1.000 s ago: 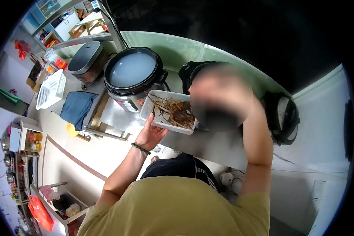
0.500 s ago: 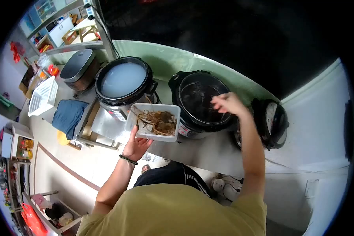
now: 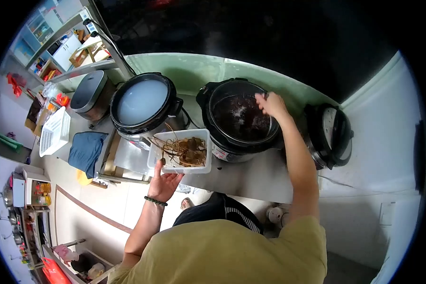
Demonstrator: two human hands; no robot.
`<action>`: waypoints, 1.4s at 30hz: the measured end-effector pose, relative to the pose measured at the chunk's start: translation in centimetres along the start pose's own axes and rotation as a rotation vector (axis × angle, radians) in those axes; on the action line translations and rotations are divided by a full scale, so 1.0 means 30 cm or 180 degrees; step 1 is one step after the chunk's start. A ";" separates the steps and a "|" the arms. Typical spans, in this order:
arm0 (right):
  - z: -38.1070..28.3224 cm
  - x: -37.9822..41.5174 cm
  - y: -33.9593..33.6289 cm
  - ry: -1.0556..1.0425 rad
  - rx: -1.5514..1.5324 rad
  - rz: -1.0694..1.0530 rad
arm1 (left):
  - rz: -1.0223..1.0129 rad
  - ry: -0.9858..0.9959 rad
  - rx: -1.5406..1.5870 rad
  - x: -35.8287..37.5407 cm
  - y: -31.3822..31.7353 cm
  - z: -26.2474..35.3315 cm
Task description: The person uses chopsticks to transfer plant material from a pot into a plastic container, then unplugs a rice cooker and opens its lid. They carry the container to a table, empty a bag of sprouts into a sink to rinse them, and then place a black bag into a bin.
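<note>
My left hand [image 3: 164,185] grips the near side of a white plastic container [image 3: 174,169], thumb at its rim. Dried brown roots [image 3: 190,150] lie tangled inside, and some thin strands stick up past the left edge. Above the right rim of an open black electric pressure cooker [image 3: 212,128] is my right hand [image 3: 272,105], its fingers closed together. Whatever they hold, if anything, is too small and dark to name. Dark brown liquid [image 3: 234,118] with a pale shiny patch fills much of that cooker's pot.
Left of it stands a second open cooker [image 3: 175,97] with cloudy whitish liquid. A lidded cooker [image 3: 333,135] is at the right. A grey rice cooker [image 3: 91,94], a dark cloth [image 3: 87,150] and a white basket [image 3: 55,132] sit farther left. A green-tiled ledge [image 3: 199,66] runs behind.
My right hand has moved up toward the cooker's far right rim, and its loosely spread fingers have closed. The left hand still holds the container. The view has shifted slightly.
</note>
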State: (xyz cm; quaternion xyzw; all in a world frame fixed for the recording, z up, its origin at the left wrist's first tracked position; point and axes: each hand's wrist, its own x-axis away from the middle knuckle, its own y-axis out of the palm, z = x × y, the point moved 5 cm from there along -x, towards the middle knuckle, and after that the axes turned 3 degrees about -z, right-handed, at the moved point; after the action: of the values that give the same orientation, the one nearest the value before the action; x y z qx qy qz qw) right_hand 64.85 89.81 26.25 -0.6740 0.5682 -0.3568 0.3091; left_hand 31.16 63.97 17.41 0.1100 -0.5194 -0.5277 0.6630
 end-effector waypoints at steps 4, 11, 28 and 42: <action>-0.023 0.115 0.096 -0.0074 -0.1110 -0.1277 | 0.0025 -0.0052 0.0028 0.003 -0.007 -0.005; 0.001 0.023 0.122 -0.0467 -0.2285 0.0099 | 0.0004 -0.0044 -0.0049 0.016 0.013 0.003; -0.104 0.269 -0.148 -0.1040 -0.4576 0.1379 | -0.0120 -0.0017 -0.0034 0.002 0.011 0.006; -0.599 0.645 -0.159 -0.2664 -0.1097 -0.1238 | -0.0305 -0.0024 0.0041 -0.014 0.022 0.004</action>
State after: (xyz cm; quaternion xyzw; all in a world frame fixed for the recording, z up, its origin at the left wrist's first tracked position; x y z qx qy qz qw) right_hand 54.40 71.31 42.64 -0.8945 0.3098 -0.0073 0.3224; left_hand 31.50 64.65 17.68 0.1370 -0.5195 -0.5559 0.6343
